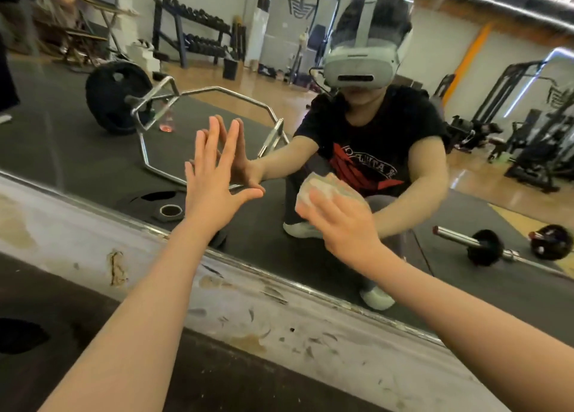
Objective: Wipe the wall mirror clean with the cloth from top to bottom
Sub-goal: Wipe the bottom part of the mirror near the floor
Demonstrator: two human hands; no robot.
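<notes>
Mirror [93, 150] glass near its bottom frame takes the cloth [323, 191], pressed flat by the right hand [348, 228], while the left hand [214, 178], fingers straight, braces beside it; steady overlapping downward strokes to the frame would likely finish well.

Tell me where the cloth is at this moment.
In the head view, the cloth is right of centre, pressed against the lower part of the wall mirror under the right hand, with the left hand flat on the glass beside it.

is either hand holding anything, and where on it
The right hand presses the bunched cloth against the mirror from its back; the left hand holds nothing.
</notes>
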